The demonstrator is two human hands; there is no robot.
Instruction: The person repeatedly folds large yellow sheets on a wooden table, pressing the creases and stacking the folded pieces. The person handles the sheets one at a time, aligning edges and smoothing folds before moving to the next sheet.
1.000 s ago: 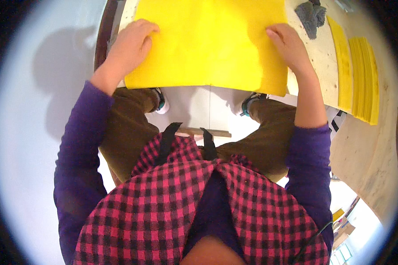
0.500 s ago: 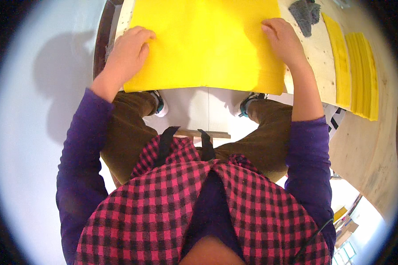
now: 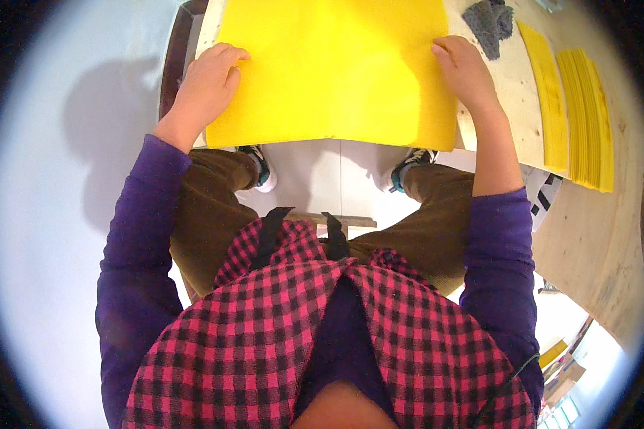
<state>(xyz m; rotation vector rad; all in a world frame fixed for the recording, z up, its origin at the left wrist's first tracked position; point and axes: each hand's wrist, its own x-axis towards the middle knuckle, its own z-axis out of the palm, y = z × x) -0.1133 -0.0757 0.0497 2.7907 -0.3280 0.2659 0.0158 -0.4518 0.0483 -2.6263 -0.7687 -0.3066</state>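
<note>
A broad yellow sheet point(image 3: 336, 79), cloth-like in look, covers the top of a pale wooden board, its near edge facing me. On its left edge rests my left hand point(image 3: 211, 80), fingers lightly bent over the sheet and thumb held apart. My right hand point(image 3: 469, 71) is at the right edge, its fingertips and thumb over the sheet with a small gap between them. Neither hand shows a firm grip. The undersides of the fingers are hidden.
Right of the sheet, a crumpled grey cloth point(image 3: 488, 27) lies on the pale board point(image 3: 504, 96). Beyond it are a yellow strip point(image 3: 546, 100) and a stack of yellow strips point(image 3: 585, 118) beside a wooden surface point(image 3: 587, 236). A white wall point(image 3: 57, 236) stands at left.
My right hand has drawn back slightly toward me and outward over the sheet's right edge. My left hand has barely moved; the whole view has shifted a little.
</note>
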